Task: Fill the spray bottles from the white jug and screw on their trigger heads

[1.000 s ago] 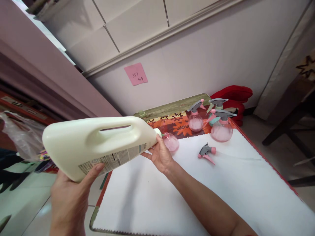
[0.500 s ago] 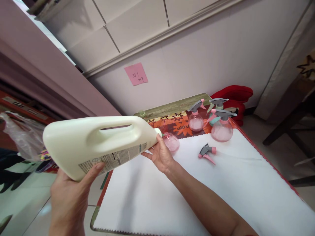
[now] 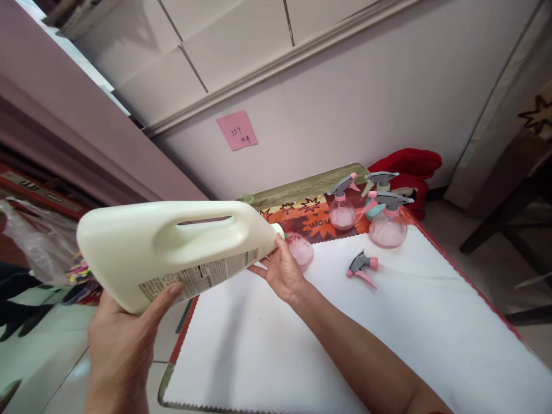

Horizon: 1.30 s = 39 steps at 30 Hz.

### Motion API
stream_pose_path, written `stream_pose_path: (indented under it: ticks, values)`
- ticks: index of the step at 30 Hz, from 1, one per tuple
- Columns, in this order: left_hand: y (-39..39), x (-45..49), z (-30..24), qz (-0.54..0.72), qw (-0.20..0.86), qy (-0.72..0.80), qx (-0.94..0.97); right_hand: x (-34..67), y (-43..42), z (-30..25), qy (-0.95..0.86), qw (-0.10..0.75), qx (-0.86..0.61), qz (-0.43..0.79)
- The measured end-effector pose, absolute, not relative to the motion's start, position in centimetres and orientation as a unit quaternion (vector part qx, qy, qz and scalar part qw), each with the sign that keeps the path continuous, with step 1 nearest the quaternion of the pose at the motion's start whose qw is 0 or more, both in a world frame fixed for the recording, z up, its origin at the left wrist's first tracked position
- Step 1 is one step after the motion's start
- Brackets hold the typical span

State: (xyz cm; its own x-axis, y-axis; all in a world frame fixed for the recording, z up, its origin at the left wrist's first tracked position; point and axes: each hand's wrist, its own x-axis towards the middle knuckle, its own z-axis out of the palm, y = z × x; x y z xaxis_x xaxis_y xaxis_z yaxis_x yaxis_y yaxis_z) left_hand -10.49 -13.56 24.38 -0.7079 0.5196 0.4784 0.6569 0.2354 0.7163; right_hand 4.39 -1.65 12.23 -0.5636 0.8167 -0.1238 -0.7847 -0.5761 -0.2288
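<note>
A large pale cream jug [image 3: 129, 241] with a moulded handle lies tilted on its side, its mouth at the neck of an uncapped pink spray bottle [image 3: 301, 252]. My left hand [image 3: 125, 333] grips the jug's base from below, thumb on the printed label. My right hand [image 3: 282, 270] holds the jug's neck, thumb at the white mouth and fingers underneath. That hand partly hides the pink bottle. To its right a grey-and-pink spray head [image 3: 362, 269] lies on the table, its thin tube stretching right.
On the table [image 3: 276, 356], at the back right, stand a pink spray bottle [image 3: 342, 215], a larger pink one [image 3: 388, 230] and a green one [image 3: 381, 183] partly behind them. A red plush item [image 3: 414, 164] is beyond. A pink note [image 3: 237, 130] is on the wall.
The jug's base end has risen very slightly, while its mouth stays at the pink bottle. Both hands keep their hold. The camera view has shifted a little.
</note>
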Motion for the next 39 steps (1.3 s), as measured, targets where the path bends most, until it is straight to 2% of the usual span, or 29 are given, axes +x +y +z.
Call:
stream_pose_path:
  ticks: [3,39]
  values:
    - [-13.4,-10.1,24.7,-0.499,0.043,-0.792,-0.350,4.3,-1.5,12.1,-0.071,0.453,-0.109,0.882]
    - [-12.0,-10.8,25.4,-0.488,0.049,-0.769,-0.409,4.4,-1.0,11.8,-0.042,0.449,-0.098,0.887]
